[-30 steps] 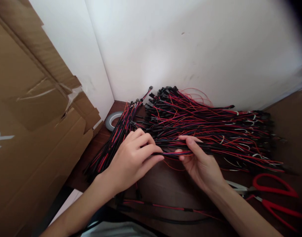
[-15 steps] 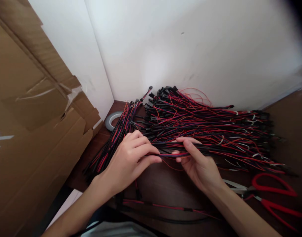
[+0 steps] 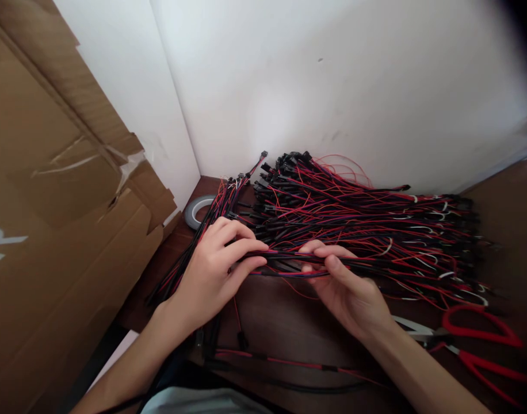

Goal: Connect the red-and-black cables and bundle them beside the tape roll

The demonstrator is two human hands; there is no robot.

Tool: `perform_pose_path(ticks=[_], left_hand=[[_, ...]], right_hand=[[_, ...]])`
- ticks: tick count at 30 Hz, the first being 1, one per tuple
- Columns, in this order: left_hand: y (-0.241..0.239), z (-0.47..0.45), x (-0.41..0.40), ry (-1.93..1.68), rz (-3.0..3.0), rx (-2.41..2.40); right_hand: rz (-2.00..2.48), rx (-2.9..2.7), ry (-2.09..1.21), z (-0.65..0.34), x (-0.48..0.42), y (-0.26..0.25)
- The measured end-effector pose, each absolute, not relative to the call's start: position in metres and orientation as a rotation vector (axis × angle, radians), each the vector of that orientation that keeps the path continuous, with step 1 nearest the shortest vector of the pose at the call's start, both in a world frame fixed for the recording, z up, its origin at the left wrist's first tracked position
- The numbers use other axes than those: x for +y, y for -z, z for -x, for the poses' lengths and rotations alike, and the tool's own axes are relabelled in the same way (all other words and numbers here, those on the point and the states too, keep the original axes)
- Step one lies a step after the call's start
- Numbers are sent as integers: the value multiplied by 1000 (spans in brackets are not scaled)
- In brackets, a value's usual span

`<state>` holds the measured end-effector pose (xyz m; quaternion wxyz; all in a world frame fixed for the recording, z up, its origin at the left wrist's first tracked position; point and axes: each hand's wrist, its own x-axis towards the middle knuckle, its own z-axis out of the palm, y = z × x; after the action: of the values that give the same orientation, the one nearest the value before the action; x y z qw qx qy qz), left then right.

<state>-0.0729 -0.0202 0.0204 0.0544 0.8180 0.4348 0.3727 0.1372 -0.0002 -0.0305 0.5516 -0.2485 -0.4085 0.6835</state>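
Note:
A bundle of thin black, red and purple wires (image 3: 285, 256) stretches between my two hands. My left hand (image 3: 220, 261) pinches its left part between thumb and fingers. Around its right part, my right hand (image 3: 347, 287) is closed, with the thumb on top. One wire strand runs slightly below the rest of the bundle. Behind my hands lies a large heap of similar wire harnesses (image 3: 332, 201) with black connectors and a few white ties. A smaller pile of wires (image 3: 212, 215) slants beside my left hand, partly covered by it.
A roll of grey tape (image 3: 190, 213) lies at the back left. Red-handled scissors (image 3: 457, 333) rest to the right of my right forearm. A taped red cable (image 3: 289, 362) lies near the front edge. A cardboard box (image 3: 65, 230) stands left, and a white wall (image 3: 332, 86) rises behind.
My left hand has shifted slightly left and up, from the lower strand to the thicker part of the bundle. My right hand stays nearly in place, its fingers slightly moved.

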Motion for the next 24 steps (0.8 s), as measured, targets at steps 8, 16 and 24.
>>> perform_pose_path(ticks=[8, 16, 24], left_hand=[[-16, 71, -16, -1101, -2522, 1278], [-13, 65, -21, -1273, -2495, 1123], [-17, 67, -18, -1199, -2482, 1226]], right_hand=[[494, -1060, -1659, -140, -2, 34], [415, -1076, -1699, -143, -2, 33], [364, -1064, -1782, -145, -5, 34]])
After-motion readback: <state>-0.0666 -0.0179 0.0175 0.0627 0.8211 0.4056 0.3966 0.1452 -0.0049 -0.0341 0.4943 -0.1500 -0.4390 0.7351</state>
